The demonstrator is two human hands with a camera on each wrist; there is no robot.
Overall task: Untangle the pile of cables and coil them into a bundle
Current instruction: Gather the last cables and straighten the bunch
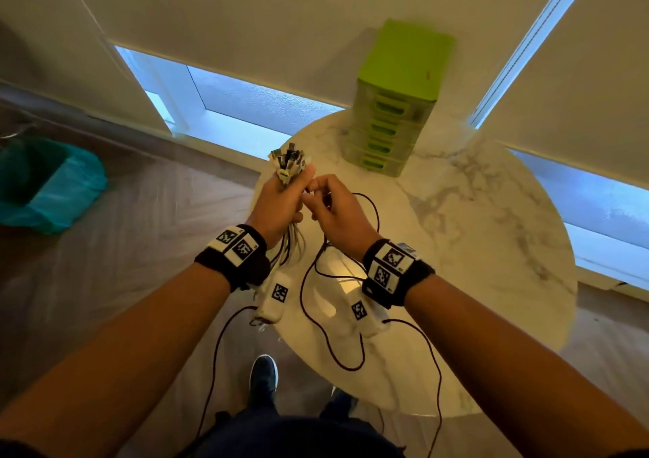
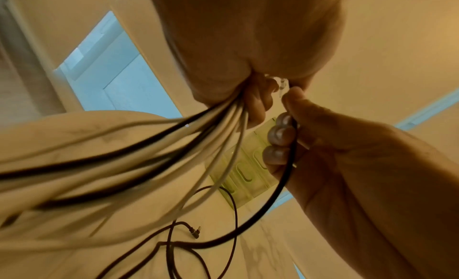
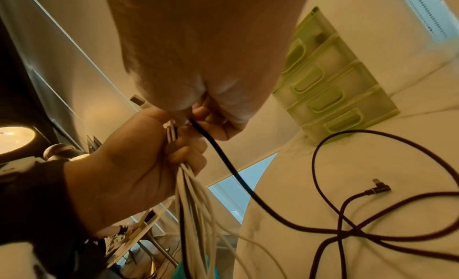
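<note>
Dark shoe (image 1: 263,373): on the wood floor at 6 o'clock, below the near rim of the table. Round marble table (image 1: 491,218): fills the centre and the 3 o'clock side. Dark braided cable (image 1: 325,343): loose loops on the tabletop near its front edge, one run dropping over the rim toward the floor; angled plug end (image 3: 378,188) lying flat on the marble, apart from both hands. Left hand (image 1: 277,204): fist closed round a bunch of cables (image 1: 288,162), mostly white with a few dark, connector ends standing up at 12 o'clock from the fist, the strands hanging beneath the wrist over the table's left edge. Right hand (image 1: 332,208): touching the left at its 3 o'clock side, fingers (image 2: 279,135) curled, pinching the upper run of the dark braided cable against the thumb. Green drawer unit (image 1: 397,99): upright at the far edge, 1 o'clock. Teal bag (image 1: 52,183): on the floor, 9 o'clock. Window blinds (image 1: 281,18): behind.
</note>
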